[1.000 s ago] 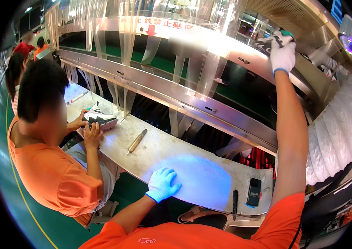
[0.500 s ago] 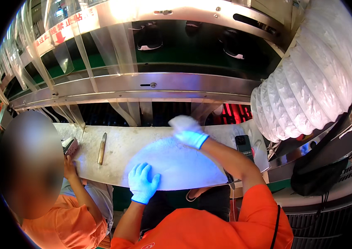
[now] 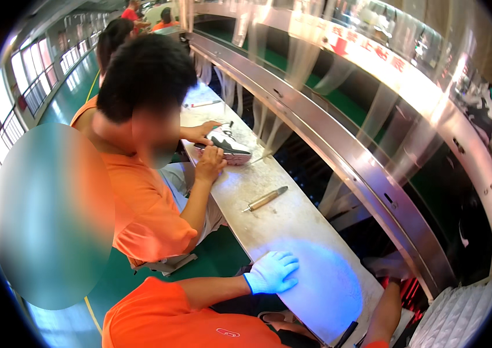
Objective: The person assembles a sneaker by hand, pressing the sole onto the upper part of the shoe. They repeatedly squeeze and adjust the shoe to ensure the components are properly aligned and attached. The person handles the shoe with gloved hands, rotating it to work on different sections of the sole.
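My left hand (image 3: 272, 272), in a white knitted glove lit blue, lies flat on the near edge of the pale workbench (image 3: 298, 223). Its fingers are spread and nothing is in it. At the far side of the bench, by the dark gap under the conveyor, my gloved right hand (image 3: 387, 265) is smeared by motion, so its fingers cannot be made out. A slim tool with a wooden handle (image 3: 266, 198) rests on the bench beyond my left hand. Blue light falls on the bench surface between my hands.
To my left a co-worker in orange holds a white and black shoe (image 3: 227, 143) on the bench. A metal conveyor rail (image 3: 344, 162) with clear plastic strips (image 3: 304, 49) runs alongside. A white ribbed duct (image 3: 460, 316) stands at lower right, and a shoe (image 3: 483, 107) shows at upper right.
The view has swung left, bringing the co-worker and the shoe fully into sight. My right hand has gone from above the bench to its far edge; my left hand still rests on the bench.
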Available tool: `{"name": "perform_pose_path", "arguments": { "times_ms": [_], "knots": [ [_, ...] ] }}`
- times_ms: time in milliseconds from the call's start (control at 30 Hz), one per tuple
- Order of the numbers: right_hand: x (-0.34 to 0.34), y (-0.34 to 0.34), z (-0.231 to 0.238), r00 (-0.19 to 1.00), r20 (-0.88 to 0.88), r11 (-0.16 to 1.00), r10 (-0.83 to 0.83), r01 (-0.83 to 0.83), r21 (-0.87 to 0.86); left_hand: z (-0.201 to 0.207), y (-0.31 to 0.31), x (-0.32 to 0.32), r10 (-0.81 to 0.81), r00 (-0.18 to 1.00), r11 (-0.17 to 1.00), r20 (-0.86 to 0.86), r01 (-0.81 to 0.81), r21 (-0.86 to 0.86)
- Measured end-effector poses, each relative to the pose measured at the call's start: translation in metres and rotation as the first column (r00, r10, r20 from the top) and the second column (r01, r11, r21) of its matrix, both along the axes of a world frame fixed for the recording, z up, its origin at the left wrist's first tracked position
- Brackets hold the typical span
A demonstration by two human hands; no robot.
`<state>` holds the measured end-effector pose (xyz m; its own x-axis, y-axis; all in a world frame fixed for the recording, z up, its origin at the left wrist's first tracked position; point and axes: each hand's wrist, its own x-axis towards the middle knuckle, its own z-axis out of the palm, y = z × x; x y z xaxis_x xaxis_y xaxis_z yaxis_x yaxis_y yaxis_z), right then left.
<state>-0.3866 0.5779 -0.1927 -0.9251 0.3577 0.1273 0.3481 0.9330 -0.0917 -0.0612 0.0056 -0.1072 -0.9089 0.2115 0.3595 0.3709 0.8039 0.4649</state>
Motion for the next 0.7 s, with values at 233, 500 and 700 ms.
{"name": "perform_pose_path", "arguments": {
  "times_ms": [233,500,700],
  "knots": [
    [0.092,0.015,0.055,0.848,-0.483,0.561,-0.219,-0.296,-0.773,-0.003,0.008,-0.004,-0.043,0.999,0.997,-0.011,0.044,0.057],
    [0.295,-0.194,0.083,0.975,-0.194,-0.725,0.110,-0.054,-0.687,0.015,0.047,-0.007,-0.182,0.910,0.748,0.373,-0.118,0.653],
    [0.335,-0.265,0.254,0.715,-0.507,0.651,0.481,-0.679,-0.340,0.059,0.060,0.019,-0.191,0.975,0.699,0.117,0.052,0.713]
  ]
}}
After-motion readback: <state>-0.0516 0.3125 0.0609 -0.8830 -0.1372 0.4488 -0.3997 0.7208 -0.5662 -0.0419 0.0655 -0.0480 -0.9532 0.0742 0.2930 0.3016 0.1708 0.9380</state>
